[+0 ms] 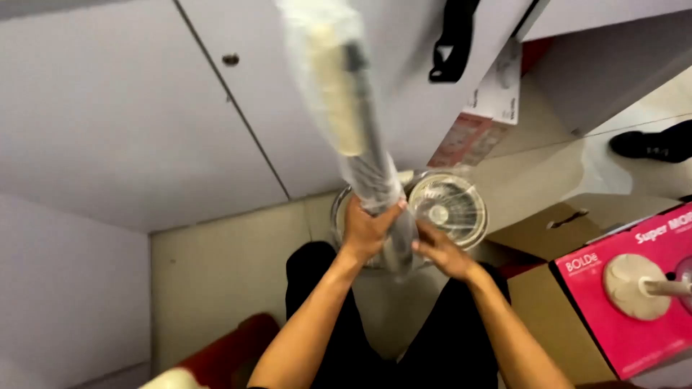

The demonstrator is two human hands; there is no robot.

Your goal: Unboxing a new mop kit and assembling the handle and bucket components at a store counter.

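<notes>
A long metal pole (364, 137) wrapped in clear plastic rises toward the camera, its upper end blurred and cream-coloured. My left hand (366, 229) grips the pole low on the shaft. My right hand (441, 250) is closed on the pole's lower end, just to the right. Directly behind the hands, a round clear plastic basket (448, 207) with radial slots sits on the floor. My legs in black trousers show below the hands.
A pink carton (634, 295) with a picture of a mop lies in an open brown cardboard box (569, 223) at right. White cabinet doors (144, 108) stand ahead. A red-and-white box (481, 115) leans by the cabinet. A black shoe (649, 142) is at far right.
</notes>
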